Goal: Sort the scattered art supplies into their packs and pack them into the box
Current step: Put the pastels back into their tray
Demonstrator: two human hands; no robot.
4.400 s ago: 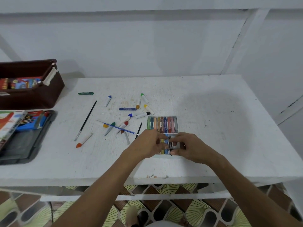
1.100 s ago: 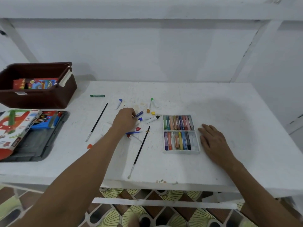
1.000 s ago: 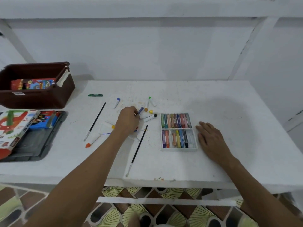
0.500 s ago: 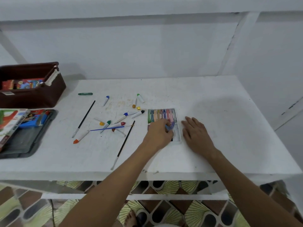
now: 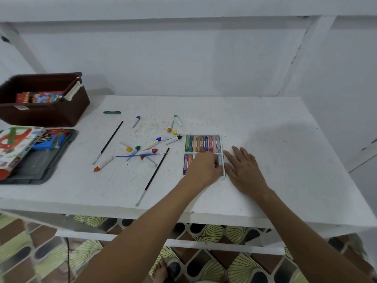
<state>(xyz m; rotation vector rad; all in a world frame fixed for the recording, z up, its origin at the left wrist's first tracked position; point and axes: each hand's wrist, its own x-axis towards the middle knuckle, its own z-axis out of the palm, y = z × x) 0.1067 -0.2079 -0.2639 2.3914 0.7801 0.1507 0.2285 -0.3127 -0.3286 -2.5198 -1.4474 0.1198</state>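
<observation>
The head view shows a white painted table (image 5: 255, 123) with a shallow white plastic tray of coloured oil pastels (image 5: 204, 144) lying flat near its middle. The left hand (image 5: 204, 170) rests over the tray's near row, covering most of it; its fingers curl down into that row, but I cannot tell whether they pinch a pastel or only press one into place, since the hand hides its own fingertips. The right hand (image 5: 243, 170) lies flat on the table, fingers straight and slightly spread, touching the tray's right edge as if to steady it.

The pastels are probably light, waxy and easy to snap, so each is best taken by its paper-wrapped middle and laid in, not pushed. The tray looks thin and light, likely to slide unless held at its rim.

To the left, well apart from both hands, lie scattered white paint tubes with coloured caps (image 5: 152, 145), a thin blue-handled brush (image 5: 134, 155), two long black-handled brushes (image 5: 155, 173) and a loose green pastel (image 5: 111, 112). A brown box (image 5: 40, 115) stands at the far left, with a printed pack (image 5: 14, 146) on a grey tray (image 5: 42, 172) before it.
</observation>
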